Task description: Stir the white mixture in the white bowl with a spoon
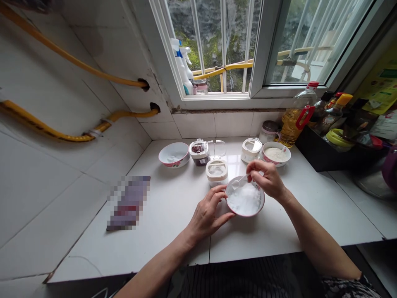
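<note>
A small bowl (263,203) with a reddish rim stands on the white tiled counter, holding a heap of white granules (247,199). My left hand (209,213) grips its left side, fingers on the far rim and thumb at the near edge. Pinched in my right hand (266,179) is a small white spoon (237,182), its bowl end over the far left part of the granules. Just behind the bowl sits a clear-lidded container (216,171) with white contents. Parts of the spoon handle are hidden by my fingers.
Behind stand a wider floral bowl (174,156), a dark-filled jar (199,153) with its lid raised, another white-filled jar (251,150) and a bowl of pale grains (276,155). An oil bottle (294,118) and a black box (313,151) flank the right. A blurred-out flat item (129,203) lies left.
</note>
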### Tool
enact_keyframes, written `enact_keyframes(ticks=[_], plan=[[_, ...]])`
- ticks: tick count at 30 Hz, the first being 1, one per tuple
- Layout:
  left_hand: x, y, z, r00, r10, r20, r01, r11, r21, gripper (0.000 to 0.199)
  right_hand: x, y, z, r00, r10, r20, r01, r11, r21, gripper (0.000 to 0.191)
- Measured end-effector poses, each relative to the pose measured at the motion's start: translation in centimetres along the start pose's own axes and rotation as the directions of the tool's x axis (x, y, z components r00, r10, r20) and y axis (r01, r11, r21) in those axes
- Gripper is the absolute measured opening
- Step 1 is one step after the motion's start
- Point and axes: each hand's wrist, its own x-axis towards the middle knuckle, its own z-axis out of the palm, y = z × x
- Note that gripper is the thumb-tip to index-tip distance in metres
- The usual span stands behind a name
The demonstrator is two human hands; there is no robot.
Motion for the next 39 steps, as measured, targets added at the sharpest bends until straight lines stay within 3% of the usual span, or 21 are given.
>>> enact_keyframes(ticks=[4,10,15,19,23,29,35,39], plan=[[0.0,0.0,0.0,1.000,0.004,-0.013,-0.004,1.000,0.007,0.032,0.0,0.3,0.5,0.989,-0.040,0.143,0.054,0.994,-0.098,0.016],[-0.1,0.0,0.1,1.000,-0.009,-0.007,0.009,1.000,0.005,0.032,-0.3,0.7,2.1,0.973,-0.071,0.221,0.105,0.984,-0.146,0.015],[-0.1,0.0,0.1,1.000,-0.010,-0.013,0.010,1.000,0.016,0.032,-0.2,0.4,2.2,0.976,0.079,0.202,-0.084,0.996,0.016,0.015],[-0.1,0.0,0.1,1.000,-0.017,-0.004,0.017,1.000,0.011,0.033,0.1,0.3,1.6,0.949,0.237,0.207,-0.280,0.938,0.207,0.013],[-0.1,0.0,0.1,1.000,-0.007,-0.014,0.007,1.000,0.010,0.032,0.3,0.4,1.1,0.939,0.295,0.178,-0.334,0.906,0.260,0.012],[-0.1,-0.1,0.2,1.000,-0.011,-0.011,0.011,1.000,-0.003,0.034,0.3,0.8,1.1,0.946,0.289,0.149,-0.312,0.937,0.160,0.014],[-0.2,-0.1,0.2,1.000,-0.006,-0.013,0.006,1.000,-0.001,0.035,0.2,0.5,1.4,0.993,0.059,0.100,-0.046,0.991,-0.129,0.016],[-0.2,-0.1,0.1,1.000,-0.019,-0.008,0.019,1.000,0.002,0.036,0.1,0.5,2.0,0.987,0.028,0.159,-0.005,0.989,-0.147,0.018]])
